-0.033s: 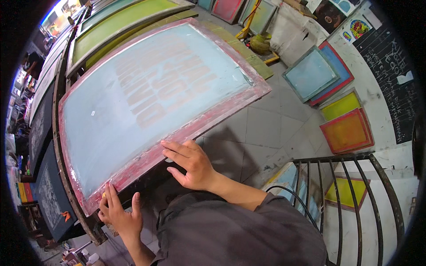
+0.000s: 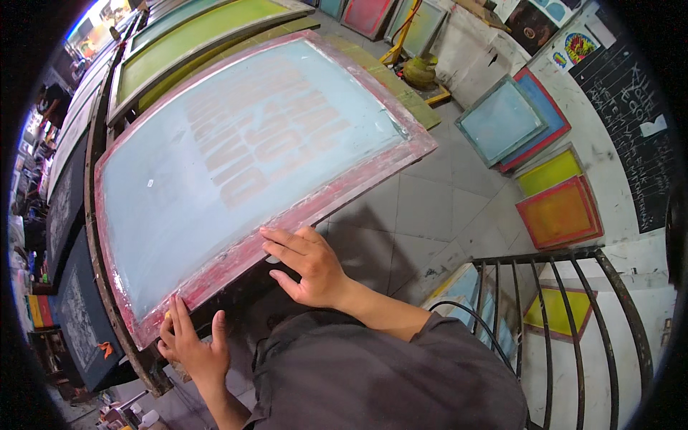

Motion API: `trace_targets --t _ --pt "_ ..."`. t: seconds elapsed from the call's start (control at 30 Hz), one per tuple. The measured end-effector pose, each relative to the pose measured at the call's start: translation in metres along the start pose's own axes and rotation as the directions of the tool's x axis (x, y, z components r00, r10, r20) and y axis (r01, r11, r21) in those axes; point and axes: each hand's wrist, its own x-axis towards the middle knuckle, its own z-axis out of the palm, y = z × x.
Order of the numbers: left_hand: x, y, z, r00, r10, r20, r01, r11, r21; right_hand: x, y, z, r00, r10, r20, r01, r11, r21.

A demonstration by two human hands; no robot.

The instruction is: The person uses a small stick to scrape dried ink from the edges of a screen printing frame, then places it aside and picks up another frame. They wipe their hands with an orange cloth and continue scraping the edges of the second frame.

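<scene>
A large silk-screen printing frame [image 2: 287, 209] tilts in front of me. Its border is worn pink-red, and light blue mesh [image 2: 158, 236] fills it, with faint blocky lettering in the middle. My left hand [image 2: 197, 351] rests its fingertips on the frame's near left corner, thumb apart. Farther right along the same near edge, the fingers of my right hand [image 2: 308, 265] lie on the border. The right thumb is spread away below the edge. Neither hand wraps round the frame, and both are open. What supports the frame from underneath is mostly hidden.
A dark metal rail [image 2: 93, 193] runs along the left. Beyond it lie dark printed fabrics [image 2: 79, 315]. More screens, including a yellow-green one [image 2: 193, 46], stand at the far side. Several lean against the right wall, near a green gas cylinder [image 2: 421, 70]. Black railing [image 2: 548, 308] stands lower right.
</scene>
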Motion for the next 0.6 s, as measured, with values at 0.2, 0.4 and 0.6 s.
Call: trace_targets --t 0.2,0.4,0.6 --pt "0.003 0.001 0.007 0.999 -0.016 -0.047 0.012 0.996 -0.088 0.003 0.004 0.001 0.999 -0.003 0.035 0.004 1.000 -0.028" --pt "-0.007 -0.011 -0.010 0.991 -0.035 -0.125 -0.002 0.958 -0.288 0.019 -0.005 0.008 0.996 -0.016 0.092 0.026 0.994 -0.110" --pt "-0.055 -0.079 -0.007 0.788 -0.451 -0.419 -0.007 0.674 -0.738 0.010 -0.015 0.007 0.986 0.113 -0.124 -0.125 0.988 -0.093"
